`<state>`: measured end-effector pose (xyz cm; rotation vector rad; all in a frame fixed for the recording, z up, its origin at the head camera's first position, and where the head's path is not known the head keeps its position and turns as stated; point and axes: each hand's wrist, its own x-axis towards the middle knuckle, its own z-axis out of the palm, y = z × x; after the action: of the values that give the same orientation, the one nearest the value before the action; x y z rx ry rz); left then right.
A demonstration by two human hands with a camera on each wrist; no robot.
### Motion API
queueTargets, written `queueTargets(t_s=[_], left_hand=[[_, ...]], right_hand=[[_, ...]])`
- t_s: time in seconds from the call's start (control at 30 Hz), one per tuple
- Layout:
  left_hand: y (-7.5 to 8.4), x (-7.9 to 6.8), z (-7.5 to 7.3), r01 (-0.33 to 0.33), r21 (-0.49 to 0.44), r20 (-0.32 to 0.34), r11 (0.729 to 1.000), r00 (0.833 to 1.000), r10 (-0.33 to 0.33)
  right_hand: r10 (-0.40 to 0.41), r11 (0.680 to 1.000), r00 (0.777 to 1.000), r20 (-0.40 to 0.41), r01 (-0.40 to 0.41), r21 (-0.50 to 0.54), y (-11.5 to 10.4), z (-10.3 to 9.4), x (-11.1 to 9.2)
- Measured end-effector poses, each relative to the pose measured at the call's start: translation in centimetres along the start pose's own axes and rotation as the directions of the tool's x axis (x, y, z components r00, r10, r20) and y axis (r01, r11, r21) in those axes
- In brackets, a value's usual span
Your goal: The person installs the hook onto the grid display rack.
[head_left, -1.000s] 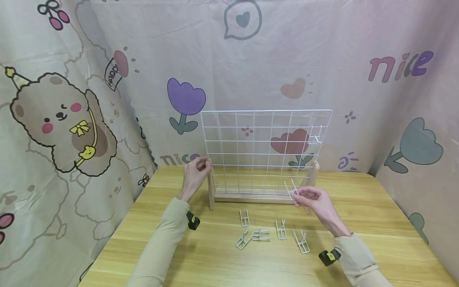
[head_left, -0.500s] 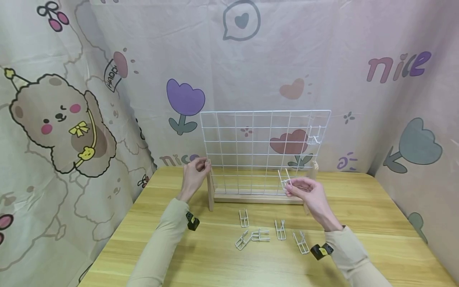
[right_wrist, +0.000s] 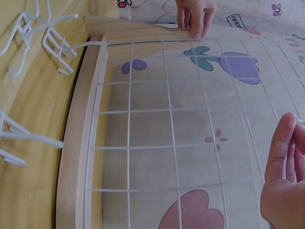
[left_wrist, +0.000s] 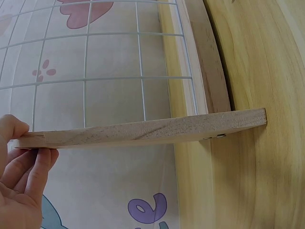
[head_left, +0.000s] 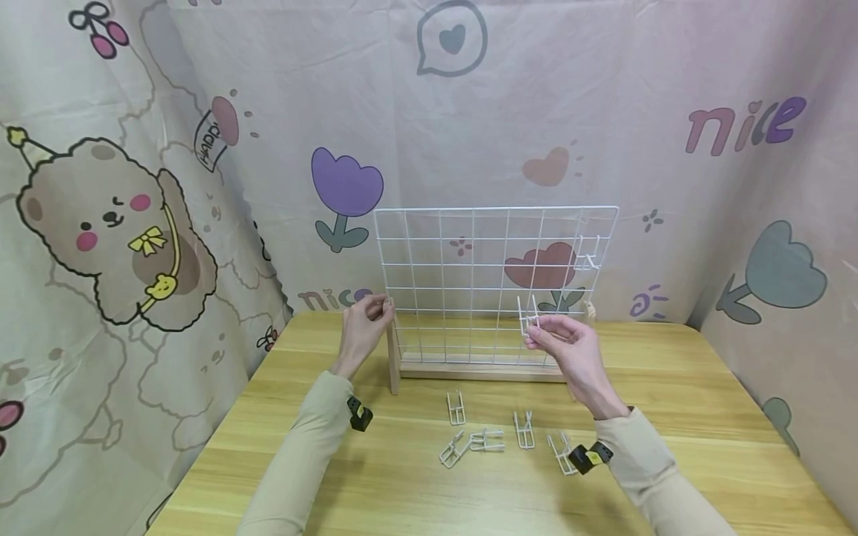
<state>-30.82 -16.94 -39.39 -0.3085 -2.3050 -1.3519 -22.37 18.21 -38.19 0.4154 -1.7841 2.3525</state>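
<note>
A white wire grid panel (head_left: pixel 456 264) stands upright in a wooden stand (head_left: pixel 482 371). My left hand (head_left: pixel 364 331) pinches the top of the stand's left post (left_wrist: pixel 143 132), thumb on one side and fingers on the other. In my right hand (head_left: pixel 575 356), thumb and fingertips pinch a white wire hook (head_left: pixel 528 319) with two prongs pointing up. This hook overlaps the grid's lower right part in the head view; the right wrist view hides it behind the fingers. Another white wire hook (head_left: pixel 587 262) hangs on the grid near its upper right corner.
Several loose white wire hooks (head_left: pixel 456 411) lie on the wooden table (head_left: pixel 268 424) in front of the stand, one partly covered by the right wrist's camera (head_left: pixel 590 457). A printed curtain (head_left: pixel 442 134) hangs behind and at both sides.
My right hand has moved left and up with its wire hook, from beside the stand's right post to in front of the grid. The left hand has stayed on its post.
</note>
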Motion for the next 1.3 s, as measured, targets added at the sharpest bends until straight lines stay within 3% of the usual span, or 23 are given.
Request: queueTargets(t_s=[0.37, 1.3], left_hand=[[0.0, -0.1, 0.0, -0.01, -0.001, -0.001, 1.0, 1.0, 0.01], [-0.1, 0.0, 0.1, -0.009, -0.004, -0.009, 1.0, 1.0, 0.009]], right_hand=[[-0.036, 0.994, 0.999, -0.021, 0.038, 0.105, -1.0, 1.0, 1.4], [-0.111, 0.964, 0.985, -0.129, 0.139, 0.227, -2.7, 2.6, 5.0]])
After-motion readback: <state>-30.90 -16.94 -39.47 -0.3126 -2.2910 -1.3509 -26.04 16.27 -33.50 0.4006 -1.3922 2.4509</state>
